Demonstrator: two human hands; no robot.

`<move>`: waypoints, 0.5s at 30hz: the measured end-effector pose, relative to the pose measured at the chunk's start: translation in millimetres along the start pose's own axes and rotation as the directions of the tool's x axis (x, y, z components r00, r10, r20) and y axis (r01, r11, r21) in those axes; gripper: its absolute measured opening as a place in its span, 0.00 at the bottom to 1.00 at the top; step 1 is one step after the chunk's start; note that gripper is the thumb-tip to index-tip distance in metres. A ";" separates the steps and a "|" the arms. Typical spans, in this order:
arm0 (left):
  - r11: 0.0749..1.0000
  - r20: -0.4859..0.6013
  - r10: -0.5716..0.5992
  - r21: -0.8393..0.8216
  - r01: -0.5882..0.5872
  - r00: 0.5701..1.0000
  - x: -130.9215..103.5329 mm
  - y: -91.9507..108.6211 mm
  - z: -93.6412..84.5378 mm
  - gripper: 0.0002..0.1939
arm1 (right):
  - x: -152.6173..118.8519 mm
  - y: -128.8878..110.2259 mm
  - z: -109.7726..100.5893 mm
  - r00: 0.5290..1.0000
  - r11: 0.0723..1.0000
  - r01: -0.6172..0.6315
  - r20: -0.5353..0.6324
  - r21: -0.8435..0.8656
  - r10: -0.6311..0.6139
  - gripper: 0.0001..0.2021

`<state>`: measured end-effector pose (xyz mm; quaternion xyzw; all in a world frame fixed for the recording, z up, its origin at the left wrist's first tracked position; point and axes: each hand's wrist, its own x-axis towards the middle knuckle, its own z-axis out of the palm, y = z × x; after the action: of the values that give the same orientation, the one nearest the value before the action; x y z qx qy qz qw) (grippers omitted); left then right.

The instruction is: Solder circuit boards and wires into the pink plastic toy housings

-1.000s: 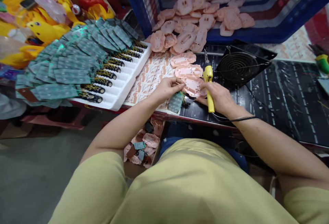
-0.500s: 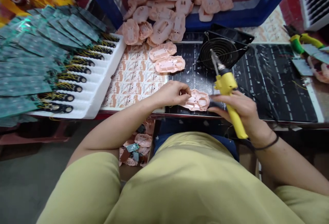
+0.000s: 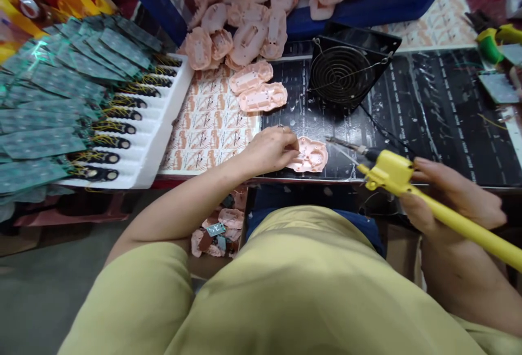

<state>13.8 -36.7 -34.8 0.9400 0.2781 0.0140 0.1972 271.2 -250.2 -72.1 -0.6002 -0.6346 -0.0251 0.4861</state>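
In the middle of the frame, a pink plastic shell point(image 3: 313, 155) lies open side up near the front edge of the counter point(image 3: 171, 181), on a black sheet point(image 3: 444, 105). The left grip point(image 3: 274, 148), with fingers bent and pointing inward, covers the shell's left end; whether it pinches the shell or something inside it, I cannot tell, since the fingertips are partly hidden. To the right, the right grip point(image 3: 468, 189) is closed around a yellow soldering gun point(image 3: 395, 171), thumb below and fingers above, its metal tip aimed left and sitting just beside the shell's upper right edge; the right grip itself is well apart from the shell. Above the left grip, two more pink shells point(image 3: 263, 98) lie side by side, below a heap of shells point(image 3: 248, 39) spilling from a blue crate point(image 3: 391, 19) at the top of the frame. A black fan point(image 3: 346, 69) stands above and to the right of the shell. At the left, teal circuit boards point(image 3: 61, 105) overlap in rows, their yellow-wired black round parts resting along a white foam tray point(image 3: 163, 145). Pliers point(image 3: 490, 45) with green and yellow handles lie at the upper right.
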 end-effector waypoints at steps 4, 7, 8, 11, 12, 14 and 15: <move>1.000 0.036 0.000 0.011 -0.001 0.999 -2.0 1.5 -3.1 0.06 | 7.1 -8.7 18.1 0.989 0.977 0.136 0.039 0.167 -0.144 0.24; 1.000 0.035 0.024 0.018 -0.024 0.999 -1.7 0.6 -2.9 0.07 | 4.6 -6.0 28.0 0.978 0.940 0.196 0.017 0.279 -0.209 0.25; 0.999 0.034 0.029 0.017 -0.030 0.999 -1.5 0.2 -2.6 0.07 | 2.9 -4.3 30.4 0.976 0.931 0.202 0.021 0.305 -0.218 0.25; 1.000 0.033 0.026 0.010 -0.026 0.999 -1.0 -0.3 -2.2 0.07 | -0.3 -0.3 34.8 0.971 0.919 0.190 0.070 0.346 -0.227 0.21; 1.000 0.034 0.021 0.008 -0.022 0.999 -0.9 -0.1 -2.4 0.08 | -0.1 0.0 35.5 0.970 0.919 0.186 0.082 0.349 -0.227 0.20; 1.000 0.043 0.012 0.012 -0.012 0.999 -0.6 0.9 -2.9 0.08 | 2.2 -0.8 35.9 0.965 0.919 0.201 0.091 0.340 -0.245 0.18; 1.000 0.051 0.007 0.017 -0.008 0.999 -0.4 1.6 -3.2 0.08 | 4.2 -1.7 35.6 0.960 0.919 0.218 0.095 0.329 -0.262 0.17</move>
<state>13.9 -37.0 -31.2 0.9428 0.2696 -0.0115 0.1959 249.8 -225.6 -87.2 -0.4324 -0.7313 0.0584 0.5243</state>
